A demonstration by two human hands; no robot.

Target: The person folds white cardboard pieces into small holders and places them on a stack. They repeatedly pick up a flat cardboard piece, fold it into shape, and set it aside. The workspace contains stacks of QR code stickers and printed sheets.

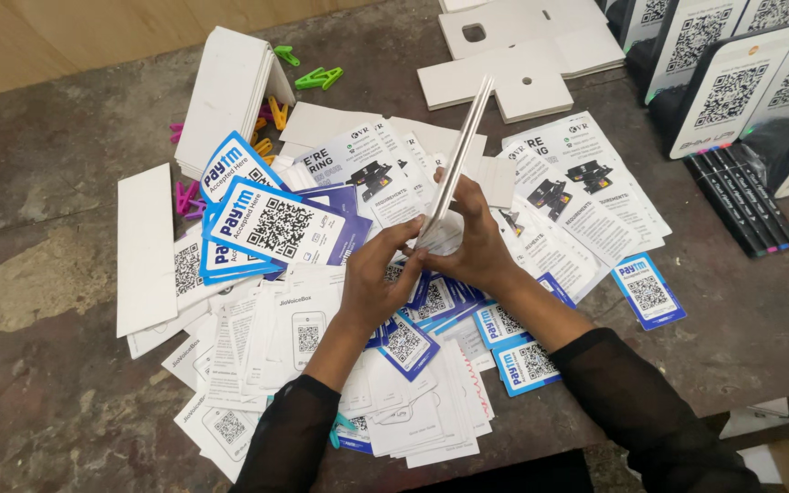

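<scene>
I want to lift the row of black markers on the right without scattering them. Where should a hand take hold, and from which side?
Probably across the middle of the black markers, coming from above. They lie flat, side by side and parallel on the table, so pinching the outer barrels inward should keep them bunched. Their far ends sit close to the black stands, leaving less room there.

- The thin white board (461, 151) is flat and long, seen almost from its edge. It stands tilted, with the upper end pointing to about 1 o'clock.
- Its lower end is at the middle of the view, above the pile of printed cards (413, 329), pinched between the fingers of both hands.
</scene>
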